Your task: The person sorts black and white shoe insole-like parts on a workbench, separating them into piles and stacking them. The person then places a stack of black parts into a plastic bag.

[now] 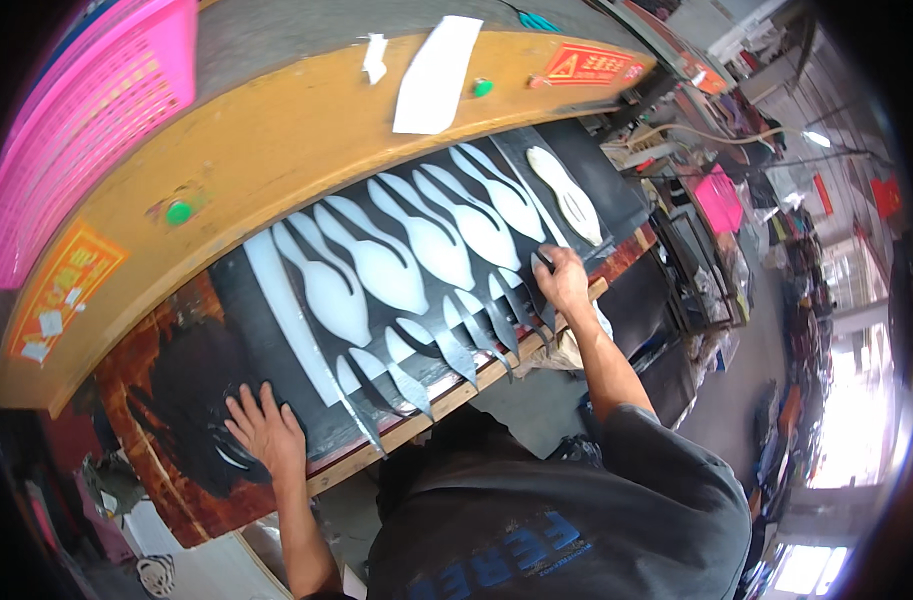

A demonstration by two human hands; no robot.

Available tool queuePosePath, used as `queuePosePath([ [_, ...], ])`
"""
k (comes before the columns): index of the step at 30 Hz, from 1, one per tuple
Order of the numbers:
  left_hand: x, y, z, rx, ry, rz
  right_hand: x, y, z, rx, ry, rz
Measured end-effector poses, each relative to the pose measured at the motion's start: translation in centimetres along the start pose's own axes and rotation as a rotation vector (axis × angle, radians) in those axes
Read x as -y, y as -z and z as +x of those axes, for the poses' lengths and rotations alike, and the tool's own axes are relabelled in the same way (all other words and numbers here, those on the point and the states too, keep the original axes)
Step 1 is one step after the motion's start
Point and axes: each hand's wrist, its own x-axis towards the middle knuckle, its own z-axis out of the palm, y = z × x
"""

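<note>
A black sheet lies across the work board, with several leaf-shaped openings in rows that show white beneath. Several curved black cut pieces stick up along its near edge. My left hand rests with spread fingers on a pile of thin black pieces at the left end of the board. At the sheet's right near corner, my right hand has its fingers closed on a curved black cut piece. Beyond that hand lies a cream, sole-shaped cutting die with a slot in it.
Behind the sheet spans a yellow machine beam with green buttons and red labels. White paper hangs over it. A pink basket stands at the far left. The board's wooden front edge runs close to my body. Crowded racks stand at the right.
</note>
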Motion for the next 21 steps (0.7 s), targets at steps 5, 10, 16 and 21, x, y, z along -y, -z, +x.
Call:
queuePosePath([
  [5, -8.4, 1.5, -4.0, 0.434, 0.612, -0.876, -3.4, 0.8, 1.0, 0.062, -0.307, -0.035],
  [10, -10.5, 1.9, -5.6, 0.555, 0.554, -1.166, -6.4, 0.5, 0.0, 0.129, -0.235, 0.676],
  [16, -8.6, 7.0, -9.8, 0.78, 0.586, -1.125, -11.6, 7.4, -7.9, 0.642, -0.616, 0.756],
  [21, -10.4, 3.3, -5.9, 0.554, 0.72, -1.336, -12.8, 5.3, -3.5, 0.54, -0.418, 0.796],
])
